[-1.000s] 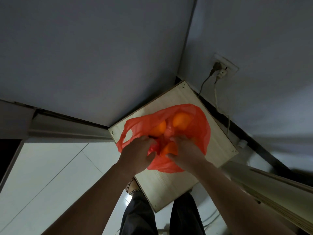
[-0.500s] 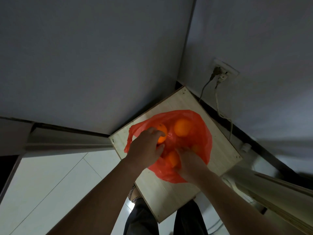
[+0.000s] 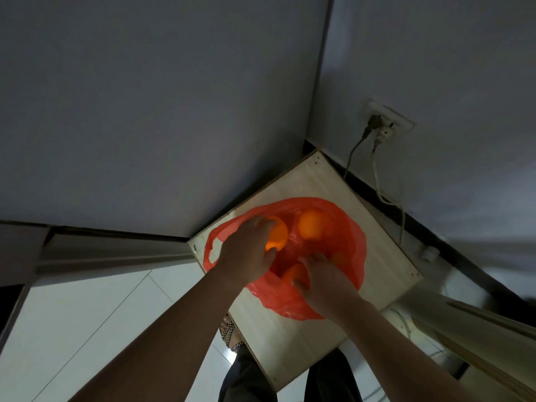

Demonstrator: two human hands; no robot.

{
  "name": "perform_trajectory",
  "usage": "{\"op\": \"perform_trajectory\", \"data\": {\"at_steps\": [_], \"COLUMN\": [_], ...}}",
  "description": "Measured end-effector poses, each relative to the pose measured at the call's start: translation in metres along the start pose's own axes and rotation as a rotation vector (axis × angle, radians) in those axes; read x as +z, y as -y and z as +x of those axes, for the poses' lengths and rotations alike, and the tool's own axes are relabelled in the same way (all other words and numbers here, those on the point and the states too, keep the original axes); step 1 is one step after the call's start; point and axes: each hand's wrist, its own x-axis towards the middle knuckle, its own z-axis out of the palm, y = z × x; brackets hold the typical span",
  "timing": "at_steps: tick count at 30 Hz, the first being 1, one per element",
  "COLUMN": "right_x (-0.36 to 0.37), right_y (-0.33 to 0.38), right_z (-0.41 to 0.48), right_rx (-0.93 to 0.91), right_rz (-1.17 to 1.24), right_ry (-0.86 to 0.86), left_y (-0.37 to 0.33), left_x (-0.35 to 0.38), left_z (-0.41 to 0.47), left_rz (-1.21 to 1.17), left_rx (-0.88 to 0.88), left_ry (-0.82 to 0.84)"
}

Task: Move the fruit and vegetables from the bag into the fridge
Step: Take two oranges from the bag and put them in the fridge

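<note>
Bag (image 3: pixel 346 242): thin red plastic, lying on the table with its mouth open upward; one handle loop sticks out at its left side.
Table (image 3: pixel 383 256): pale wooden top seen corner-on, pushed into the corner where two grey walls meet.
Left hand (image 3: pixel 246 253): reaches into the left side of the bag from above. The fingers curl over the top of the left orange and the thumb hooks under its near side, a firm grip around the fruit.
Left orange (image 3: pixel 280 236): brightly lit, about half covered by the left hand, inside the bag close to its left rim.
Far orange (image 3: pixel 311 224): lies bare in the bag, just beside the left orange on its right; no hand touches it.
Right hand (image 3: pixel 322 282): back upward at the near edge of the bag, fingers bent down into the opening and lying against the near orange. Whether it grips the fruit, the plastic or neither cannot be told.
Near orange (image 3: pixel 291 275): only a slice shows, at the thumb side of the right hand.
Wall socket (image 3: pixel 388 123): on the right wall with two plugs in it; their cables hang down behind the table.
Floor (image 3: pixel 87 314): white tiles at the left, with a sandalled foot (image 3: pixel 230 335) by the table's near edge.
</note>
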Motion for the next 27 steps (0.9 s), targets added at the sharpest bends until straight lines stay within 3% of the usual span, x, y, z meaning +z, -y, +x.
{"op": "perform_trajectory", "data": {"at_steps": [19,27], "right_x": [0.014,-0.021], "right_y": [-0.010,0.005], "right_z": [0.005,-0.021], "right_rx": [-0.016,-0.063], "right_rz": [0.101,0.220], "right_ry": [0.100,-0.169], "left_y": [0.010,0.005], "left_x": [0.003,-0.016], "left_z": [0.018,-0.023], "left_rz": [0.017,-0.190], "left_rx": [-0.019,-0.066], "left_ry": [0.091,-0.065]}}
